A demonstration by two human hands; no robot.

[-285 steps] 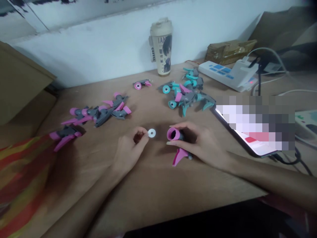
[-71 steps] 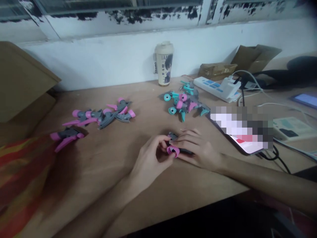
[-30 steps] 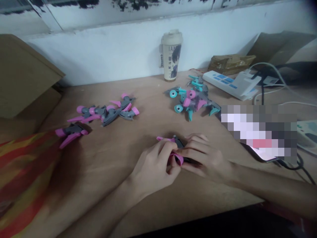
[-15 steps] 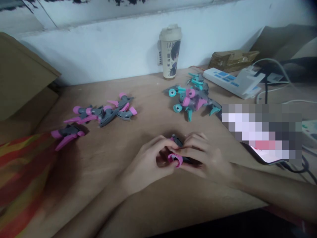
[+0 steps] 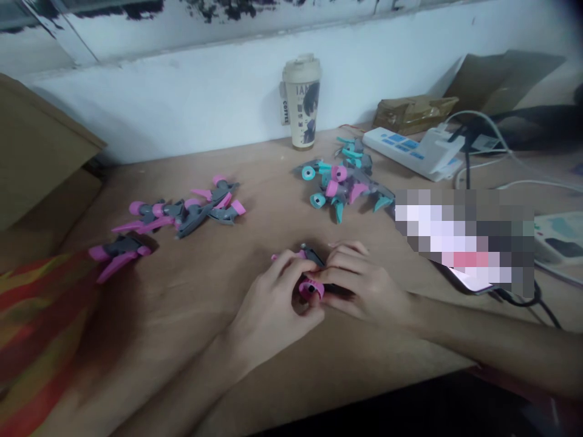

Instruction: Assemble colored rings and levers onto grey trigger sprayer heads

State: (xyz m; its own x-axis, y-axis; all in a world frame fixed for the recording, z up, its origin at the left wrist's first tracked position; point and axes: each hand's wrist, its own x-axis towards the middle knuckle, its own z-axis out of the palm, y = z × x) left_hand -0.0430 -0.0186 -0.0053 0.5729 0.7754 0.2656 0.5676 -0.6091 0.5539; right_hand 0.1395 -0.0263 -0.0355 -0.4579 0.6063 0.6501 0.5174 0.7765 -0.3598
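Observation:
A pink and grey plastic toy piece (image 5: pixel 311 289) sits between my two hands, low over the front of the table. The fingers and thumb of my left hand (image 5: pixel 279 297) curl round its pink ring end, which has a dark hole in the middle. My right hand (image 5: pixel 364 280) pinches the grey part from the other side. Much of the piece is covered by my fingers. Beyond my knuckles, another grey and pink portion (image 5: pixel 311 255) shows; whether it joins the held piece I cannot tell.
Pink and grey pieces (image 5: pixel 191 212) lie at left, with one (image 5: pixel 121 250) by striped cloth (image 5: pixel 45 315). Teal, pink and grey pieces (image 5: pixel 339 182) sit behind my hands. A coffee cup (image 5: pixel 303 103), power strip (image 5: pixel 410 152), cardboard box (image 5: pixel 412 113) and blurred-out phone (image 5: pixel 478 282) stand around.
The view has shifted a little, so most things appear farther left. The pink ring end has turned to show its hole more plainly, and my left thumb has moved lower on it.

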